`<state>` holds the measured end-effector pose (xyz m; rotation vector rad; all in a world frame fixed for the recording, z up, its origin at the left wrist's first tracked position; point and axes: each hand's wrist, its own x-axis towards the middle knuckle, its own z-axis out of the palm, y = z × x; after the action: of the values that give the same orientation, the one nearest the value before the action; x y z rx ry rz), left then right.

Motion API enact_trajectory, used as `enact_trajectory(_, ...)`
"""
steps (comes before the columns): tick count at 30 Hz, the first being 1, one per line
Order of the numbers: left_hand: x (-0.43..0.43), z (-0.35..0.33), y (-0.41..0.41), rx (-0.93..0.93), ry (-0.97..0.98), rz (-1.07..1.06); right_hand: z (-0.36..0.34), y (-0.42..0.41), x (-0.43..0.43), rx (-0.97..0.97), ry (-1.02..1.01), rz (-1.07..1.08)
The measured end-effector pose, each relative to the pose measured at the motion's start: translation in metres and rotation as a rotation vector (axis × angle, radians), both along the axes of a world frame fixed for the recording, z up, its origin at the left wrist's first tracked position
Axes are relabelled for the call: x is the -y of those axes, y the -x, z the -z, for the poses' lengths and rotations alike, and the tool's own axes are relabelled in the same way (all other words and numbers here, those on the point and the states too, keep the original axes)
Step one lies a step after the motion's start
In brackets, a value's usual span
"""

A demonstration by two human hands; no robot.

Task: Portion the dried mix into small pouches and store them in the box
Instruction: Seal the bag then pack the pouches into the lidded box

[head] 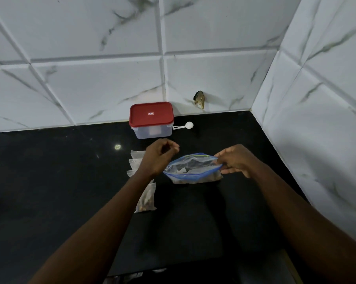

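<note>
The left hand (159,156) is raised a little above the counter (50,181), with the forearm coming from the lower left. Its fingers are curled in toward the palm and the thumb is close to the fingertips; I see nothing between them, so it looks closed on itself and empty. The right hand (234,160) reaches in from the lower right. Its thumb and fingers pinch the right end of the open mouth of the zip bag (193,168), and the other fingers are loosely bent below.

The zip bag has a blue rim and stands open on the counter between the two hands. The dried mix (195,180) lies at the bottom of it as a brownish layer. Left of the bag, partly under the left wrist, some empty small pouches (135,160) lie in an overlapping row. Nearer to the person one filled pouch (146,199) lies flat, with brown pieces inside.

The box (151,131) stands farther back, against the wall, and its red lid (151,114) is on. A white spoon (186,126) lies just beside the box on its right.

The counter is black and shiny, with a small spot of reflected light (117,146). Behind it and on the right side, the wall tiles (91,89) are white with grey veins like marble. There is a dark broken spot (199,99) in the back wall near the corner.
</note>
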<state>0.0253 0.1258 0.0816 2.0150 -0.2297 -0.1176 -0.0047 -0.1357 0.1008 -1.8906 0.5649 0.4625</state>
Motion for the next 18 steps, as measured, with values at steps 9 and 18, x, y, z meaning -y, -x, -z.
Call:
enact_trajectory(9,0.056,-0.001,-0.040,-0.155,-0.316,0.446,-0.003,0.001,0.001,0.190,0.210,-0.184)
enact_trajectory(18,0.085,0.022,-0.046,0.080,-0.601,0.705,0.000,-0.003,0.008,0.263,0.243,-0.306)
